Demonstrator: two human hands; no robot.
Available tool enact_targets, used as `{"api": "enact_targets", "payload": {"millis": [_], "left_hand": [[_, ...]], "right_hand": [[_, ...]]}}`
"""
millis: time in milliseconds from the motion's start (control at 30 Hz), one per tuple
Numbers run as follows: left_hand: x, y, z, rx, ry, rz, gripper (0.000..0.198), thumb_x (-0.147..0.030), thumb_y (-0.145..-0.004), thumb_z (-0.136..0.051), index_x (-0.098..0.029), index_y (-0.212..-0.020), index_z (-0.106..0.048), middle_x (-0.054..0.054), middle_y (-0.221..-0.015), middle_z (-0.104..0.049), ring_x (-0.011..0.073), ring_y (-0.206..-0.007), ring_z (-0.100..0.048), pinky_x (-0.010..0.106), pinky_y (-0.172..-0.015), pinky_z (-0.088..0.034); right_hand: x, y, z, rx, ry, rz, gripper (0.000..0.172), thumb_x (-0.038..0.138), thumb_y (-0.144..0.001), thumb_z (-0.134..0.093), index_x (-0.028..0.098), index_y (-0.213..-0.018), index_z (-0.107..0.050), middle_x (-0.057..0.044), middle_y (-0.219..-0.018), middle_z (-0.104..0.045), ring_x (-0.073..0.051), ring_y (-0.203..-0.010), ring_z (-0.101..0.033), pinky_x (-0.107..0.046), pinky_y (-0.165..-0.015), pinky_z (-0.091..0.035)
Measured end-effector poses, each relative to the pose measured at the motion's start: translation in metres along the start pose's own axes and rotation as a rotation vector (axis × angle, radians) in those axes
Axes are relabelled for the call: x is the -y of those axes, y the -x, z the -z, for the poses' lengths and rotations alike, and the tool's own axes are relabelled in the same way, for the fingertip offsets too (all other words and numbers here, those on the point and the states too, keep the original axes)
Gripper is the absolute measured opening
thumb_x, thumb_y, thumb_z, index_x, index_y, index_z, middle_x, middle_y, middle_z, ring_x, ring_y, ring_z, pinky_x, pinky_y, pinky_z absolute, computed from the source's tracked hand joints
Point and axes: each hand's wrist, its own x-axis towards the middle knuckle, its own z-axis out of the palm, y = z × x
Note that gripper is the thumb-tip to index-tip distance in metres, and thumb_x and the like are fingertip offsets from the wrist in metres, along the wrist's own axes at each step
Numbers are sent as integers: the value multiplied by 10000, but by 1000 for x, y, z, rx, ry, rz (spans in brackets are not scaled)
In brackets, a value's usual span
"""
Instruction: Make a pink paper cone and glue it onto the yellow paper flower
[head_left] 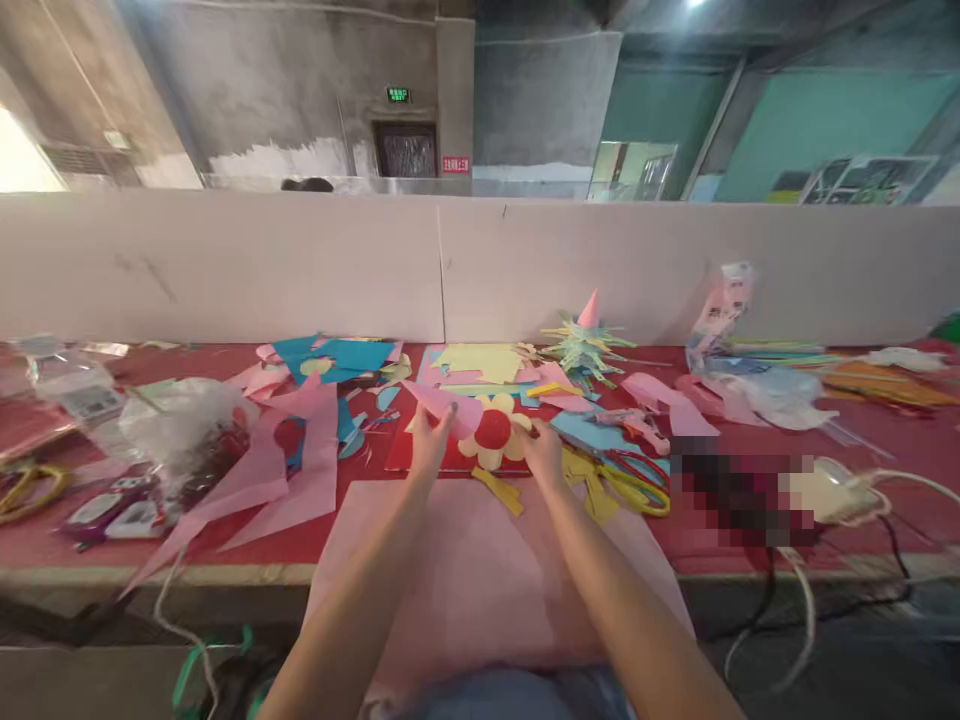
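My left hand pinches a pink paper cone lying on its side, its point toward the left. Just right of the cone is a paper flower with cream petals and a red round centre. The fingers of my right hand are closed at the flower's right petals. Under both hands lies a red sheet. A narrow yellow paper strip rests in front of the flower. The cone's near edge overlaps the flower's left petals in this view.
Pink paper offcuts spread to the left. Yellow-handled scissors lie on the right. A fringed paper tree with a pink cone tip stands behind. Far left are a plastic bag and a clear bottle. A pale partition closes the back.
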Motion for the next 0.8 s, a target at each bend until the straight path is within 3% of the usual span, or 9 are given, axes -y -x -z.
{"api": "enact_targets", "payload": {"millis": [67,200,300,400,500,667,800], "left_hand": [[-3,7,0,44,-123,-62,498,-462,-792,-628,-168,-1177,-516,107,-1133,-620,235,-1078,-585,351,-929,-454],[-10,17,-3,212,-432,-109,491,-460,-781,-646,-188,-1178,-547,106,-1105,-637,267,-1091,-570,397,-954,-427],[-13,20,-6,321,-556,-79,575,-448,-767,-666,-216,-1270,-510,117,-1224,-604,291,-1184,-520,423,-1011,-381],[-9,20,-8,387,-515,-30,670,-427,-760,-679,-226,-1353,-440,118,-1317,-556,289,-1218,-508,408,-1016,-381],[-4,19,-9,399,-445,-3,720,-410,-733,-710,-215,-1365,-427,120,-1333,-550,286,-1232,-505,392,-1017,-387],[-4,20,-10,424,-310,5,686,-396,-769,-674,-187,-1368,-411,125,-1304,-575,258,-1200,-539,364,-1006,-406],[-10,22,-12,441,-254,34,606,-410,-799,-636,-176,-1328,-455,121,-1283,-591,263,-1179,-553,369,-1005,-410]], "right_hand": [[-1,-13,7,-54,3,-43,415,549,-809,-475,182,-651,-587,-35,-579,-580,-175,-568,-483,-277,-568,-362],[19,-37,27,-191,25,31,391,509,-870,-461,176,-736,-615,-68,-696,-599,-204,-695,-496,-312,-667,-386],[51,-51,43,-287,80,362,247,373,-913,-500,196,-829,-649,-69,-785,-630,-209,-784,-520,-327,-749,-409],[78,-55,51,-240,119,617,156,262,-918,-525,210,-884,-668,-60,-845,-662,-201,-836,-541,-324,-804,-420],[87,-49,50,-156,142,747,134,209,-901,-556,228,-901,-689,-41,-854,-675,-191,-841,-553,-320,-820,-421],[77,-35,39,8,173,818,219,136,-881,-563,275,-959,-713,-29,-894,-677,-183,-834,-546,-319,-809,-423],[73,-35,36,20,150,798,308,99,-880,-537,312,-1016,-714,-30,-935,-676,-183,-855,-555,-322,-812,-438]]}}
